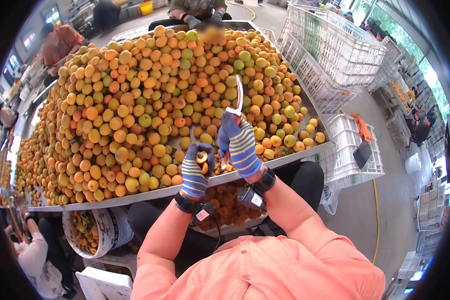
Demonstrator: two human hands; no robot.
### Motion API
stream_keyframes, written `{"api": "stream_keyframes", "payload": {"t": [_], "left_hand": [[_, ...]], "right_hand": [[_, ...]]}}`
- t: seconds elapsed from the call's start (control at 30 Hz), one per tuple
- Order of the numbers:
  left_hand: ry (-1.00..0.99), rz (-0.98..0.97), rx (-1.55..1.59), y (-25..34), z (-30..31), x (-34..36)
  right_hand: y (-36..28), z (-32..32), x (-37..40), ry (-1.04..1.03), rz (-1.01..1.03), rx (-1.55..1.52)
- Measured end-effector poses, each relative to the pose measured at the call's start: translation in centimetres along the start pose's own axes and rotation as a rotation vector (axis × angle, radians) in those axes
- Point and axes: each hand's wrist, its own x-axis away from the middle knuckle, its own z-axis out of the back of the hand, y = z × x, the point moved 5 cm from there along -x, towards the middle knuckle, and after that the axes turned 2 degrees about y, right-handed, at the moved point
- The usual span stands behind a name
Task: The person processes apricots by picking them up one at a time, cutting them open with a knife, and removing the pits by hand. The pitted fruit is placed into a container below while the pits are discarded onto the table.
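My shirt: salmon-orange cloth shirt [265,270], nearest the lens, with both bare forearms reaching forward from it.
Lap container: shallow tray of orange apricot halves [230,202], directly under my wrists; its rim is mostly hidden.
My left hand [196,172]: in a blue-and-yellow striped knit glove, fingers curled closed around a small cut orange apricot [202,158], which sits just above the table's near edge.
Handling of the fruit: I judge it light, soft and easily bruised, and probably slick where it is cut. The skin side is the place to cradle it, with fingertips spread round the back rather than pinching the flesh.
My right hand [240,145]: same glove, fist closed on the handle of a pale curved-blade knife [239,92]. The blade points up and away, clear of the fruit.
Lower left: white plastic bucket [107,230] holding fruit pieces.
Work surface: grey sheet-metal table [135,197].
On it: heap of whole yellow-orange apricots [150,100].
Far end: another person's gloved hands [200,20].
Right side: stacked white plastic crates [335,45].
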Motion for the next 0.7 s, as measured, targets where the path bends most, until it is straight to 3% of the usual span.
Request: {"api": "stream_keyframes", "payload": {"t": [0.13,0.2,0.43,0.53,0.63,0.7], "left_hand": [[-0.03,-0.127,-0.222,0.1,-1.5,0.9],[0.002,-0.078,-0.208,-0.2,-1.6,1.2],[0.086,-0.165,-0.232,-0.9,-0.3,-0.1],[0.153,-0.215,-0.17,-0.7,-0.2,-0.4],[0.258,-0.389,-0.326,-0.3,0.9,-0.9],[0.21,-0.409,-0.356,0.0,0.2,-0.3]], "right_hand": [[-0.6,-1.5,-0.4,0.013,0.044,-0.073],[-0.3,-1.9,-0.7,0.021,0.028,-0.12],[0.4,-2.6,-0.5,0.033,0.2,0.071],[0.9,-2.9,-0.8,0.097,0.19,-0.003],[2.5,-2.5,-1.7,0.123,0.132,-0.058],[3.1,-2.5,-1.9,0.148,0.112,-0.041]]}}
